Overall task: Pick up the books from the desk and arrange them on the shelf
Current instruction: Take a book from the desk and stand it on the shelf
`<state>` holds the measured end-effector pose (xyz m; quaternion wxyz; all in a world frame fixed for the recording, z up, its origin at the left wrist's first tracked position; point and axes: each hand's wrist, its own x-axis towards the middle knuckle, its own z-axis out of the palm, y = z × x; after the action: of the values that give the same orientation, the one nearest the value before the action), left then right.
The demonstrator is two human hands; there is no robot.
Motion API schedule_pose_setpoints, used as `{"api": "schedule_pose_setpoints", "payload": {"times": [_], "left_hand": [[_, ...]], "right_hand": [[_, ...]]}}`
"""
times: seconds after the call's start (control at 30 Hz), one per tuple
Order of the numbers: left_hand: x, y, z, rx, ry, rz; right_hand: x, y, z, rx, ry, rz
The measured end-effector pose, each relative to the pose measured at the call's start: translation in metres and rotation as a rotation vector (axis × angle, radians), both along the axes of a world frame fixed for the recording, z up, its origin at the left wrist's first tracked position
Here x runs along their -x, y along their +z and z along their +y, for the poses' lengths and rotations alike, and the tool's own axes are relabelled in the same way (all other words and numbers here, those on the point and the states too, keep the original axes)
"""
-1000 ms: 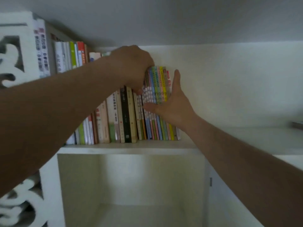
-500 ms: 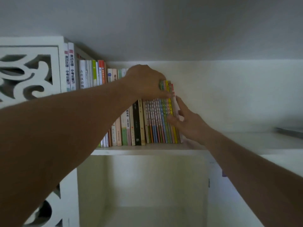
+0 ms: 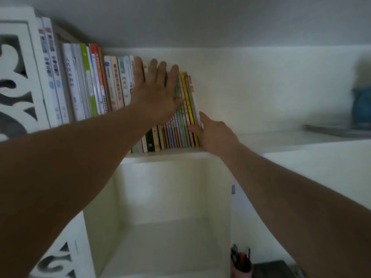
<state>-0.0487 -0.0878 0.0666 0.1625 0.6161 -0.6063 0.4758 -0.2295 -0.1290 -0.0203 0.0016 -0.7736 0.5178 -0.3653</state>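
Books [image 3: 181,125] under both hands [image 3: 158,93]

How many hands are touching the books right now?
2. The left hand lies flat with straight fingers against the spines of the books high in the row. The right hand touches the row's right end, low near the shelf.

A white panel [image 3: 18,77] with curly cut-out shapes stands at the far left. A blurry blue thing [image 3: 361,105] sits far to the right, and a flat grey thing [image 3: 331,131] lies just beside it. Low down, a pink cup [image 3: 242,269] holds pens [image 3: 239,256]. A dark flat thing [image 3: 273,269] lies next to the cup.
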Motion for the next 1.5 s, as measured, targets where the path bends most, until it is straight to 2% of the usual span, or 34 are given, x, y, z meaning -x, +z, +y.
{"api": "schedule_pose_setpoints", "payload": {"times": [0.1, 0.17, 0.23, 0.33, 0.37, 0.43, 0.5, 0.6, 0.7, 0.87, 1.03, 1.2, 1.3, 1.4, 1.5], "left_hand": [[0.001, -0.072, 0.004, 0.049, -0.184, 0.042], [0.008, -0.111, 0.014, 0.055, -0.41, 0.163], [0.023, -0.147, 0.027, 0.037, -0.656, 0.351], [0.065, -0.216, 0.051, -0.03, -0.882, 0.445], [0.084, -0.242, 0.056, -0.099, -0.935, 0.491], [0.127, -0.296, 0.06, -0.37, -0.994, 0.651], [0.168, -0.349, 0.055, -0.633, -0.972, 0.77], [0.219, -0.43, 0.033, -0.912, -0.844, 0.891], [0.272, -0.499, 0.013, -1.162, -0.735, 0.865], [0.369, -0.577, -0.029, -1.453, -0.588, 0.81], [0.458, -0.624, -0.069, -1.603, -0.462, 0.767], [0.513, -0.66, -0.102, -1.706, -0.397, 0.57], [0.534, -0.673, -0.118, -1.75, -0.377, 0.42], [0.548, -0.686, -0.131, -1.655, -0.449, 0.233], [0.553, -0.701, -0.136, -1.629, -0.349, 0.26]], "right_hand": [[0.008, -0.019, 0.019, 0.146, -0.053, 0.113], [0.026, -0.047, 0.034, 0.312, -0.01, 0.197], [0.053, -0.087, 0.047, 0.369, 0.119, 0.23], [0.103, -0.143, 0.072, 0.244, 0.223, 0.014], [0.121, -0.159, 0.079, 0.195, 0.201, -0.025], [0.163, -0.196, 0.086, 0.044, 0.129, -0.009], [0.21, -0.242, 0.082, -0.182, 0.028, 0.034], [0.286, -0.32, 0.07, -0.477, -0.181, 0.014], [0.364, -0.403, 0.053, -0.707, -0.335, 0.091], [0.467, -0.515, 0.023, -0.902, -0.328, 0.127], [0.533, -0.592, -0.008, -0.875, -0.351, 0.321], [0.568, -0.615, -0.034, -0.881, -0.295, 0.575], [0.572, -0.625, -0.04, -0.754, -0.296, 0.61], [0.571, -0.628, -0.048, -0.552, -0.247, 0.678], [0.567, -0.619, -0.053, -0.394, -0.165, 0.671]]}}
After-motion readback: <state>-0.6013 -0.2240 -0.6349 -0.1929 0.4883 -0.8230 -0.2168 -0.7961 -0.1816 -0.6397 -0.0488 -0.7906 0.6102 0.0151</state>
